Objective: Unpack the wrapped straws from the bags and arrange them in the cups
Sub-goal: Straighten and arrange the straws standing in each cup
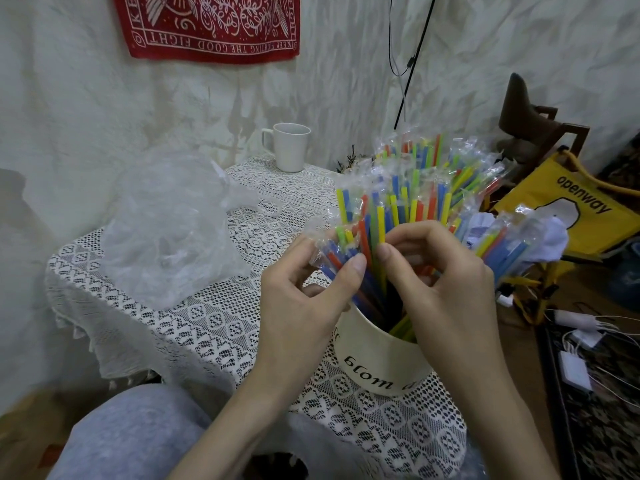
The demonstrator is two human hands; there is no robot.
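While most of the unpacking looks done, the crumpled clear bag (169,233) sits slumped on the left of the lace-covered counter (214,327), and it seems to be empty, so probably just shoved aside. Further back there's a white mug (290,147) with nothing in it, my guess is it's waiting for its share. Then the left hand (304,299) pinches a few wrapped straws (391,209) between thumb and fingers, and the right hand (446,275) pinches the neighbouring ones the same way, both just above the cream cup (377,362) near the counter's front edge. Looks like they're fanning the bunch so it spreads evenly instead of clumping. Off to the right a yellow bag (568,209) leans by the floor.
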